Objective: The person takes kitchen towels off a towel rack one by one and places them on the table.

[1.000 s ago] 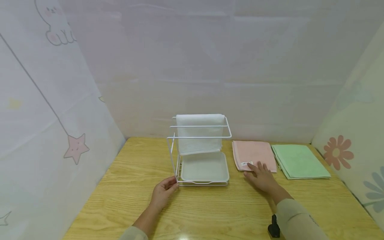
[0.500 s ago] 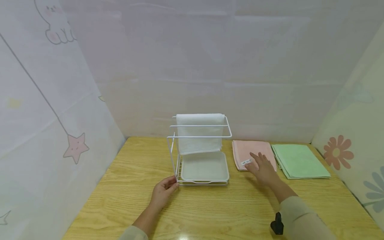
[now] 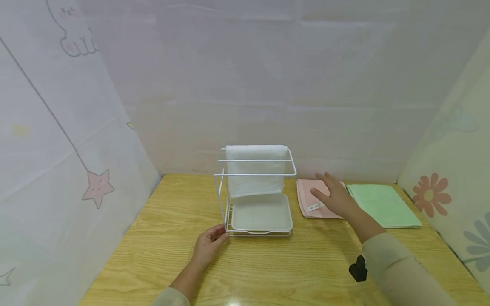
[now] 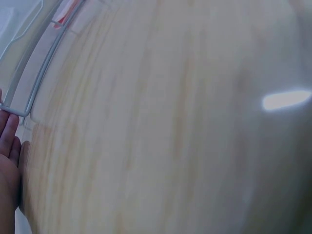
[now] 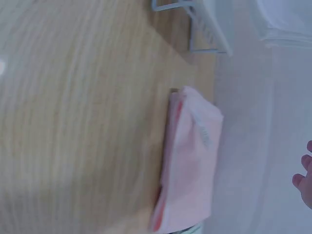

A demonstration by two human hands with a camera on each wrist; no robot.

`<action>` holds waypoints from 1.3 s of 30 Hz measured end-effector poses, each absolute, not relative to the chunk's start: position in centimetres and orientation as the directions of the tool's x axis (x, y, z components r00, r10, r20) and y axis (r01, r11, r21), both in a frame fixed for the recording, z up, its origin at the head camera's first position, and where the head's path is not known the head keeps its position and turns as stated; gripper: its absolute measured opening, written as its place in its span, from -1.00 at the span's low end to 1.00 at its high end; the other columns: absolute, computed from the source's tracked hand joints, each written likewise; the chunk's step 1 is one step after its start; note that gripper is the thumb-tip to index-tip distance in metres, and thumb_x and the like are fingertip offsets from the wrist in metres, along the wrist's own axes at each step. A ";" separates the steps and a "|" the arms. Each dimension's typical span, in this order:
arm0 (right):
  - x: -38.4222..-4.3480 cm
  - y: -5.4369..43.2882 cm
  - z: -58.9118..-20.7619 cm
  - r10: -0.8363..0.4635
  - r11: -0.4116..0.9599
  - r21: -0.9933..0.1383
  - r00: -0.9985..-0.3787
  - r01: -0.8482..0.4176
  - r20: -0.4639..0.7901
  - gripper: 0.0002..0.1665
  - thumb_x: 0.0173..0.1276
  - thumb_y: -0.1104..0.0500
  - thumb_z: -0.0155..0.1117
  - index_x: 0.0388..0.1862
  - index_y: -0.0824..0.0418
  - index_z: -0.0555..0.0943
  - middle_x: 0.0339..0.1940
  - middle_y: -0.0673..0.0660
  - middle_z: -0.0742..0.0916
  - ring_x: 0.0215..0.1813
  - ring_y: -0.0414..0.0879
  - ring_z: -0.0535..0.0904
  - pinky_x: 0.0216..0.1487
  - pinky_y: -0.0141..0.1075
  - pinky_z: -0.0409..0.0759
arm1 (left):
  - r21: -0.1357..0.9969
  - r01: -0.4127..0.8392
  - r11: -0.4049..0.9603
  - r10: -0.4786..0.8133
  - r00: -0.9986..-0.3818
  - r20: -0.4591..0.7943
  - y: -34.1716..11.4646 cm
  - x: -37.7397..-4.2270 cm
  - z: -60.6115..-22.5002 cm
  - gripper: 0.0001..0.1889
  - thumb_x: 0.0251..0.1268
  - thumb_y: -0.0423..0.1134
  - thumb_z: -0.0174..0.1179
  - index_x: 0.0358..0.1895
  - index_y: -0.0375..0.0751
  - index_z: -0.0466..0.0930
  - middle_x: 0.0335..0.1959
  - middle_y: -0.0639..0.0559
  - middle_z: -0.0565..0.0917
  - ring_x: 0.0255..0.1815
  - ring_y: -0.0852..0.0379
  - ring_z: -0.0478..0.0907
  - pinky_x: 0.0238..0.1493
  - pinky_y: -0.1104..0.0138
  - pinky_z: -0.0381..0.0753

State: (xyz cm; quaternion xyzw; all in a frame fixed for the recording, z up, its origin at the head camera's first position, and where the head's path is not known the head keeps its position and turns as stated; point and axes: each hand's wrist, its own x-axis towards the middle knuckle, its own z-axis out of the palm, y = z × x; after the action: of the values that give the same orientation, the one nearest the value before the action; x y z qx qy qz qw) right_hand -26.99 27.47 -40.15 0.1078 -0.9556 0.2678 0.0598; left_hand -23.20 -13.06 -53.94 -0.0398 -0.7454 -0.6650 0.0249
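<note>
A white wire rack (image 3: 254,174) stands on the table. My left hand (image 3: 206,246) holds its front left corner at the base, with fingers and thumb at the wire. Over the rack's rear bar hangs a folded white towel (image 3: 254,186), and a white tray (image 3: 262,214) sits in the base. My right hand (image 3: 337,200) is raised over a folded pink towel (image 3: 306,193), fingers spread and nothing in them. In the right wrist view the pink towel (image 5: 192,165) lies flat with its label showing, and the fingertips (image 5: 298,181) are apart from it.
To the right of the pink towel lies a folded green towel (image 3: 386,206). A small black object (image 3: 358,268) shows beside the right sleeve. The wooden table (image 3: 260,272) backs onto a pale hanging sheet (image 3: 268,85), with printed sheets on both sides.
My right hand has lifted off the front of the pink towel and moved up and back, uncovering the label. My left hand stays at the rack's corner.
</note>
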 end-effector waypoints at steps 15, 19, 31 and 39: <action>-28.3 24.4 -32.2 -0.230 0.800 -0.515 -0.950 -0.308 0.211 -0.16 0.50 -0.26 -0.01 0.57 0.13 0.10 0.60 0.33 0.11 0.57 0.32 0.01 0.45 0.30 0.13 | 0.989 0.112 0.093 0.026 -0.994 0.110 -13.1 -23.4 -54.1 -0.62 0.22 -0.37 0.33 0.09 -0.47 0.59 0.01 -0.37 0.68 -0.13 0.36 0.63 -0.10 0.56 0.60; -28.5 23.5 -30.7 -0.240 0.780 -0.532 -0.943 -0.329 0.232 -0.17 0.50 -0.26 0.00 0.57 0.10 0.10 0.60 0.27 0.16 0.57 0.27 0.05 0.45 0.27 0.18 | 0.990 0.107 0.097 0.024 -0.994 0.105 -13.1 -23.4 -54.1 -0.61 0.22 -0.37 0.34 0.09 -0.48 0.59 0.01 -0.37 0.69 -0.13 0.36 0.63 -0.09 0.56 0.60; -29.6 20.3 -28.5 -0.243 0.767 -0.553 -0.945 -0.326 0.220 -0.11 0.41 -0.33 0.09 0.58 -0.02 0.11 0.60 0.16 0.20 0.55 0.22 0.13 0.45 0.23 0.22 | 0.988 0.118 0.102 0.032 -0.993 0.115 -12.9 -23.1 -54.0 -0.64 0.25 -0.43 0.29 0.09 -0.53 0.56 0.01 -0.41 0.67 -0.10 0.25 0.65 -0.11 0.55 0.61; -30.7 18.1 -27.4 -0.267 0.755 -0.546 -0.931 -0.364 0.251 -0.14 0.39 -0.20 0.23 0.56 0.00 0.16 0.58 0.13 0.27 0.58 0.14 0.12 0.50 0.17 0.19 | 0.988 0.118 0.096 0.022 -0.993 0.117 -12.8 -23.1 -54.1 -0.64 0.23 -0.43 0.30 0.08 -0.52 0.58 -0.01 -0.40 0.68 -0.12 0.26 0.66 -0.12 0.56 0.61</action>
State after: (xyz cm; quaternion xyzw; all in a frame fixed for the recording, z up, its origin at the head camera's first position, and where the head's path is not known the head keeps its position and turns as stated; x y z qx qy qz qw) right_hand -30.73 18.07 -27.41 0.1688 -0.9334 0.3068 0.0789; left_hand -23.08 -12.78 -54.09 -0.0476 -0.7395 -0.6705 0.0358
